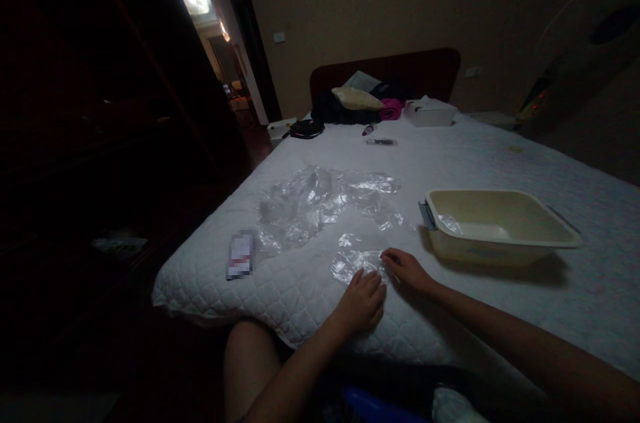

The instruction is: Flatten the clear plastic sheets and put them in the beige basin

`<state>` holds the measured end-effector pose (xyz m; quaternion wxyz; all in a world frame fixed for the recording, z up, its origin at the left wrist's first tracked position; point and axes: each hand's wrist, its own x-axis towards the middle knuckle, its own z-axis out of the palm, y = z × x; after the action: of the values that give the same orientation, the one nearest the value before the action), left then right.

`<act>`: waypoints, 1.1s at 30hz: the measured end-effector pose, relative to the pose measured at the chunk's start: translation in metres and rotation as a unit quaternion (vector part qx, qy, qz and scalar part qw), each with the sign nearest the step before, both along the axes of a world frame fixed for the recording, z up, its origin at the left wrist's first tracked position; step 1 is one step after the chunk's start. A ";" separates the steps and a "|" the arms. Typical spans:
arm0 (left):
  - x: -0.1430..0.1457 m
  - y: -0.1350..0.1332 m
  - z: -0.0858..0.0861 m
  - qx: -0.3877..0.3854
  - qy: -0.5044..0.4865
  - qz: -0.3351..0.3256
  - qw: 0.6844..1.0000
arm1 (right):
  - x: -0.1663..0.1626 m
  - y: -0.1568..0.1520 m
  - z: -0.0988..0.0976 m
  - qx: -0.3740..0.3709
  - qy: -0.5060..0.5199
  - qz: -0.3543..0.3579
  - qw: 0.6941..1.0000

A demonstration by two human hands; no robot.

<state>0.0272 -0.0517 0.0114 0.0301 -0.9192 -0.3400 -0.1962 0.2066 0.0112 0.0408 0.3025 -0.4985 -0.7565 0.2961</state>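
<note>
On the white quilted bed (300, 306) a small clear plastic bag (346, 266) lies flat before me. My left hand (363, 300) rests palm down on its near edge, fingers stretched out. At the bag's right end my right hand (407, 270) has thumb and fingers closed in a pinch on the plastic. Beyond my hands spreads a crumpled heap of clear plastic bags (300, 210). To the right stands a cream plastic tub (505, 250) with grey handles, and a piece of clear plastic (450, 224) shows inside it.
A blurred-out phone-sized object (241, 255) lies near the bed's left edge. Farther back are a slim packaged item (382, 142), a black bag (306, 129), a pillow (357, 99) and a white box (430, 112). A fan (613, 26) stands at the right.
</note>
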 end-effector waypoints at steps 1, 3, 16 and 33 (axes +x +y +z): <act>0.000 0.000 -0.001 0.002 -0.002 0.001 1.000 | 0.000 0.001 -0.002 -0.006 0.012 -0.003 1.000; 0.000 0.000 -0.002 0.005 -0.006 0.001 1.000 | 0.001 0.002 -0.005 -0.007 0.019 -0.005 1.000; 0.000 0.001 -0.005 0.060 -0.025 -0.007 0.998 | -0.002 -0.010 0.002 0.101 -0.214 0.081 0.968; -0.067 0.057 0.028 -0.372 -0.475 0.296 0.740 | 0.021 0.028 -0.002 0.023 -0.036 -0.146 0.988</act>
<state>-0.0394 0.0049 0.0393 -0.4230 -0.4978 -0.6111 -0.4470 0.2274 0.0391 0.0388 0.3265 -0.6070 -0.6925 0.2132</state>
